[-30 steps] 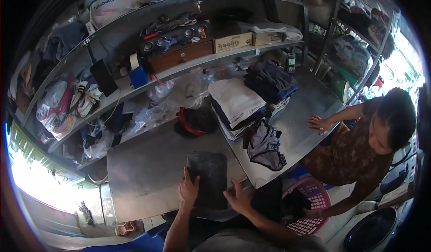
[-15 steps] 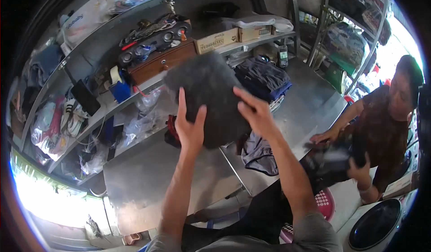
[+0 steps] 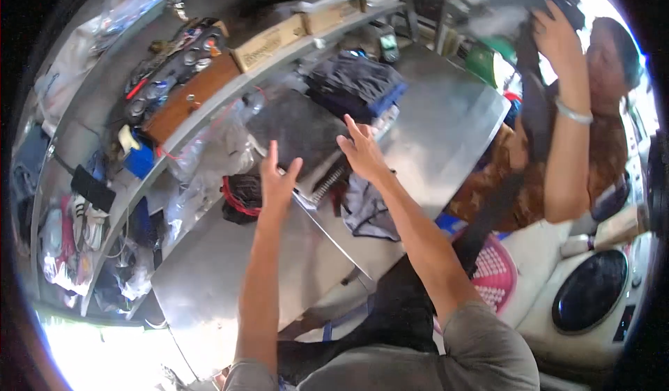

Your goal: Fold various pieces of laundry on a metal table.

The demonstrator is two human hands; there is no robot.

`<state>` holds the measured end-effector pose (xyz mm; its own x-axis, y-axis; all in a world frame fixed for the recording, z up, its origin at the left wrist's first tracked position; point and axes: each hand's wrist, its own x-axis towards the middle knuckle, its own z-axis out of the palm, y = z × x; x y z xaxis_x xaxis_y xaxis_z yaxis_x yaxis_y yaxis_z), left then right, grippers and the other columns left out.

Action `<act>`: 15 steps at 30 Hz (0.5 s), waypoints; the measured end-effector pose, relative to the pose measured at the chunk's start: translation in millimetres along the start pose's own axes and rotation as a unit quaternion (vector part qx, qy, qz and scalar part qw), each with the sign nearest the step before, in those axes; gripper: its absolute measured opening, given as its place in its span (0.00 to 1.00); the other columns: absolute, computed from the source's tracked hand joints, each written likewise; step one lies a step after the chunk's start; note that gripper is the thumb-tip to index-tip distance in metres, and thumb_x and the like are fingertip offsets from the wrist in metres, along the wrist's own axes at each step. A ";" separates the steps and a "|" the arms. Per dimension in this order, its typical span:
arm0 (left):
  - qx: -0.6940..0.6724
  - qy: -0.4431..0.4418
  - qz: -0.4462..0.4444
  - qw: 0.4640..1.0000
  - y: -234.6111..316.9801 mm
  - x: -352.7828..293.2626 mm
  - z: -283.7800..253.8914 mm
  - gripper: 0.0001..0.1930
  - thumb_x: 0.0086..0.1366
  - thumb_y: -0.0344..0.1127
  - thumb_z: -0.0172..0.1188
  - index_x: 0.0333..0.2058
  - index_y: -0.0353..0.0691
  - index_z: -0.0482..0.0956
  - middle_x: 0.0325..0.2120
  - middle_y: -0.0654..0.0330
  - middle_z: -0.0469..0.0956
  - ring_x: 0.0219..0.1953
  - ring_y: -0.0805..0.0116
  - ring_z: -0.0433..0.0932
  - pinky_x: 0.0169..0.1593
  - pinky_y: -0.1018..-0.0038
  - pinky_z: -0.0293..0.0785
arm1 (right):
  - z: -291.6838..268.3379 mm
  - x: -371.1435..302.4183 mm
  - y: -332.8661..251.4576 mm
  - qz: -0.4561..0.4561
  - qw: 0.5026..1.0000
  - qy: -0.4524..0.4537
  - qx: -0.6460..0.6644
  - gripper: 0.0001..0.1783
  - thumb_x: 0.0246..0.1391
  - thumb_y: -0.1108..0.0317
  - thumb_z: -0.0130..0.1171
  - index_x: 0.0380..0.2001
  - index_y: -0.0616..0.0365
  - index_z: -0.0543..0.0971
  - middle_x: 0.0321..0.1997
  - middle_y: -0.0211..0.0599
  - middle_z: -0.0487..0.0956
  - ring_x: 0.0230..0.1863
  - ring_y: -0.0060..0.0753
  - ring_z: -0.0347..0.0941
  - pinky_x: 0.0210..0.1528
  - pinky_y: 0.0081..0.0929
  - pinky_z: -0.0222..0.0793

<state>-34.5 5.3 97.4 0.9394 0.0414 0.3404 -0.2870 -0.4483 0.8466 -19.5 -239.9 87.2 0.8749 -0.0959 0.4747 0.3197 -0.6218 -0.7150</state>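
A dark grey folded garment (image 3: 298, 127) lies on a pile on the metal table, with a striped folded cloth (image 3: 327, 180) showing beneath its near edge. My left hand (image 3: 277, 180) is open at the garment's near left corner, thumb and fingers spread. At its right edge my right hand (image 3: 364, 152) is also open, fingers stretched out. Whether the fingertips still touch the fabric I cannot tell. Below my right hand lies a crumpled grey garment with dark trim (image 3: 369, 213). A black and red bundle (image 3: 242, 197) sits just left of my left hand.
Behind the pile is a stack of dark folded clothes (image 3: 359, 83). A shelf (image 3: 209, 116) with boxes and a wooden drawer runs along the back left. At right, a co-worker (image 3: 599, 147) holds up a dark garment. A pink basket (image 3: 496, 272) stands below the table's right side.
The dark grey garment has gone from being held up between both hands to lying on the pile. Both hands have opened. The co-worker has lifted a dark garment high.
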 end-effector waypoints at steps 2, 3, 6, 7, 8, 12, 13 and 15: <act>0.194 0.046 0.099 0.975 -9.6 -42.9 -27.7 0.37 0.67 0.38 0.70 0.71 0.38 0.66 0.67 0.43 0.68 0.67 0.51 0.69 0.70 0.56 0.64 | -31.5 -62.4 -24.2 -0.009 0.990 0.027 0.135 0.26 0.69 0.63 0.59 0.67 0.60 0.73 0.52 0.50 0.79 0.47 0.47 0.79 0.49 0.37 0.74; 0.046 0.008 0.000 0.999 10.8 -69.4 -27.8 0.34 0.68 0.33 0.68 0.71 0.39 0.67 0.66 0.44 0.69 0.62 0.55 0.74 0.66 0.61 0.72 | -55.7 -101.5 -17.2 -0.035 0.990 0.047 0.128 0.22 0.68 0.67 0.60 0.62 0.61 0.76 0.47 0.47 0.80 0.44 0.44 0.80 0.45 0.35 0.74; -0.008 -0.016 -0.011 1.000 -42.4 -164.4 -47.9 0.24 0.71 0.33 0.65 0.64 0.38 0.75 0.53 0.56 0.80 0.47 0.66 0.80 0.54 0.71 0.79 | -104.7 -247.6 -10.6 0.053 0.993 0.091 0.057 0.09 0.65 0.73 0.61 0.47 0.62 0.81 0.36 0.40 0.81 0.37 0.39 0.78 0.40 0.35 0.73; 0.048 -0.025 -0.032 0.998 -56.2 -201.1 -55.0 0.19 0.72 0.34 0.65 0.60 0.38 0.79 0.46 0.57 0.84 0.41 0.67 0.81 0.49 0.72 0.79 | -117.5 -297.7 -4.9 0.128 0.986 0.096 0.035 0.09 0.64 0.74 0.61 0.47 0.59 0.81 0.37 0.42 0.80 0.37 0.41 0.78 0.39 0.36 0.73; 0.071 -0.061 -0.098 0.991 -78.1 -232.8 -63.5 0.14 0.72 0.35 0.65 0.53 0.37 0.82 0.39 0.58 0.83 0.36 0.69 0.79 0.43 0.71 0.77 | -128.6 -344.3 6.3 0.205 0.973 0.099 0.018 0.09 0.63 0.76 0.61 0.46 0.56 0.80 0.38 0.43 0.79 0.37 0.44 0.78 0.38 0.37 0.73; 0.130 -0.014 0.006 0.991 -92.2 -316.6 -49.4 0.09 0.71 0.36 0.65 0.35 0.36 0.83 0.25 0.59 0.79 0.25 0.69 0.73 0.29 0.69 0.69 | -165.8 -523.0 71.3 0.275 0.946 0.095 -0.144 0.12 0.59 0.76 0.60 0.46 0.57 0.80 0.40 0.43 0.79 0.36 0.44 0.79 0.38 0.38 0.75; 0.157 -0.013 -0.019 0.987 -84.7 -319.6 -46.7 0.10 0.71 0.36 0.66 0.34 0.36 0.83 0.23 0.59 0.78 0.24 0.69 0.72 0.29 0.69 0.69 | -170.9 -553.0 84.3 0.316 0.932 0.079 -0.160 0.13 0.58 0.76 0.61 0.47 0.56 0.80 0.40 0.41 0.80 0.33 0.41 0.79 0.37 0.34 0.76; 0.190 -0.011 -0.044 0.981 -77.3 -320.5 -42.0 0.10 0.70 0.37 0.67 0.32 0.36 0.82 0.22 0.59 0.78 0.23 0.69 0.71 0.28 0.69 0.68 | -177.7 -572.8 93.7 0.354 0.921 0.073 -0.147 0.13 0.58 0.75 0.61 0.47 0.56 0.80 0.41 0.41 0.80 0.35 0.41 0.80 0.39 0.35 0.76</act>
<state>-321.3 64.1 -59.9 0.9623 0.0766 0.2610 -0.1187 -0.7450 0.6565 -555.3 -381.3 -160.5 0.7608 -0.6486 0.0230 -0.4431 -0.5449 -0.7119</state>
